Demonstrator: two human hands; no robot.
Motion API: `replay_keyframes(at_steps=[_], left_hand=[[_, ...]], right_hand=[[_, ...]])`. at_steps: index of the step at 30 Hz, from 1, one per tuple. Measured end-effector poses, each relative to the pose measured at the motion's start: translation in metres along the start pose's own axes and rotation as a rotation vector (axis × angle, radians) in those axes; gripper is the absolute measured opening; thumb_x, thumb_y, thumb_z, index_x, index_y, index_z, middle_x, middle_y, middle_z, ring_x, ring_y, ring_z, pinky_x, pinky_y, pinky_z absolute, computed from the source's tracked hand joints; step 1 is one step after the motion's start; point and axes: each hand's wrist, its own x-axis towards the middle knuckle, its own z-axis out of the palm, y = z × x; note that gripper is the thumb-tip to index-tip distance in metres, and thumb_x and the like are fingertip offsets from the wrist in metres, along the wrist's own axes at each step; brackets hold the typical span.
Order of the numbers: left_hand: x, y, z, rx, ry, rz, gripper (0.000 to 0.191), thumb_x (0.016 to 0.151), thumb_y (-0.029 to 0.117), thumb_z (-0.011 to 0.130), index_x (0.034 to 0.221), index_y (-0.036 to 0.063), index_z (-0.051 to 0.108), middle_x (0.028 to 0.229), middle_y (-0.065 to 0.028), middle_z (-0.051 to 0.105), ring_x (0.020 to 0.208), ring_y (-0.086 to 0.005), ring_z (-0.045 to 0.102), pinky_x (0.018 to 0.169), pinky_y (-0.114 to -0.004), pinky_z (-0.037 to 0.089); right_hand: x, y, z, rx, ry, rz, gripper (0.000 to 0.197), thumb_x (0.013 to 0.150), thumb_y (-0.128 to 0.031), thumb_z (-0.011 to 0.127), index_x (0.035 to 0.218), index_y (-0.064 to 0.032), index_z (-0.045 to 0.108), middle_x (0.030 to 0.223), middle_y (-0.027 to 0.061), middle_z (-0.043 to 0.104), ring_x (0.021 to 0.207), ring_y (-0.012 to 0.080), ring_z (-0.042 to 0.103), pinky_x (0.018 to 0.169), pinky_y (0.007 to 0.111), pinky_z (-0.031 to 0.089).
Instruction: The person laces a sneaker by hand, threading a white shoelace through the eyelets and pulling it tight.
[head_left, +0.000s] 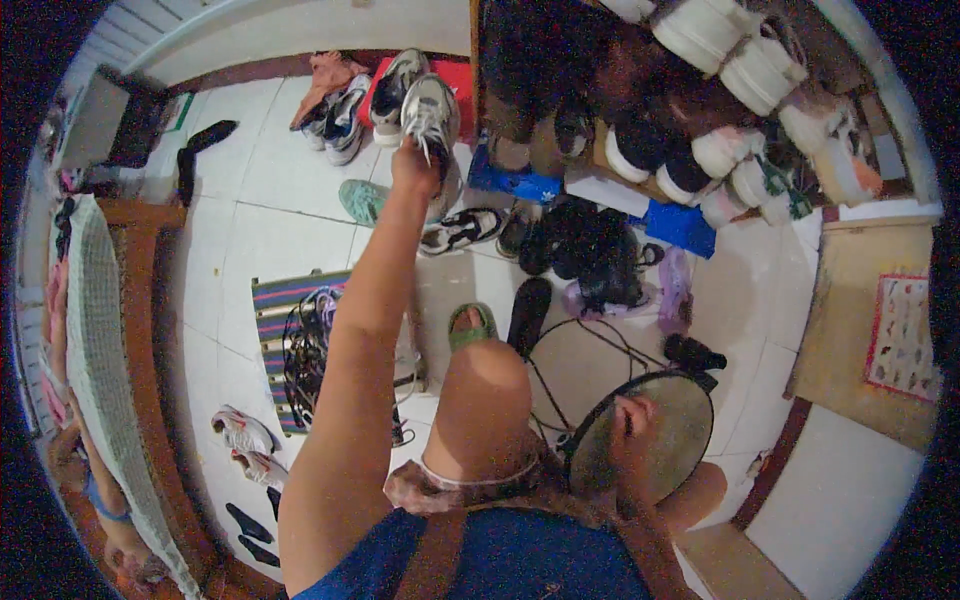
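My left hand (415, 171) reaches far forward and grips a grey-white lace-up sneaker (430, 105) near its opening. A similar sneaker (397, 86) stands beside it, in front of a red box (461, 79). Close to the hand are a mint-green shoe (362, 200) and a black-and-white sneaker (463, 229). My right hand (632, 424) lies over a round black-rimmed disc (682, 424) beside my lap, fingers looking curled. Blur hides whether it grips the disc. A green slipper (471, 322) is on my foot.
A shoe rack (517, 150) crowded with shoes stands ahead right, black shoes (585, 240) before it. A striped folding stool (270, 307) bears tangled cords (307, 352). White sneakers (247, 442) lie left, by a wooden bed frame (146, 315). A cardboard box (847, 322) stands right.
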Motion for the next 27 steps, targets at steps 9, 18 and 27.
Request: replay_keyframes(at_steps=[9,18,27], left_hand=[[0.094,-0.002,0.089,-0.183,-0.150,-0.030,0.033,0.092,0.036,0.047,0.107,0.0076,0.054,0.093,-0.0088,0.059,0.082,-0.0239,0.053,0.082,-0.032,0.043],[0.111,0.050,0.024,1.899,0.358,1.157,0.044,0.074,0.025,0.065,0.115,0.0118,0.055,0.107,-0.0128,0.063,0.113,-0.0306,0.050,0.093,-0.049,0.035],[0.118,0.061,-0.080,2.201,0.294,0.793,0.025,0.075,0.018,0.061,0.095,0.0053,0.054,0.099,-0.0159,0.056,0.103,-0.0359,0.049,0.077,-0.051,0.047]], right_hand=[[-0.007,0.018,0.026,-0.092,-0.055,-0.016,0.011,0.079,-0.006,0.061,0.089,-0.0043,0.060,0.084,0.0129,0.059,0.075,0.0291,0.055,0.069,0.041,0.043],[0.002,0.003,0.039,0.021,0.087,0.001,0.011,0.077,-0.004,0.062,0.088,-0.0063,0.060,0.082,0.0099,0.057,0.074,0.0267,0.054,0.068,0.039,0.044],[0.021,-0.021,0.016,-0.144,0.001,-0.002,0.010,0.074,-0.004,0.063,0.085,-0.0058,0.062,0.085,0.0116,0.057,0.076,0.0279,0.055,0.067,0.039,0.044]])
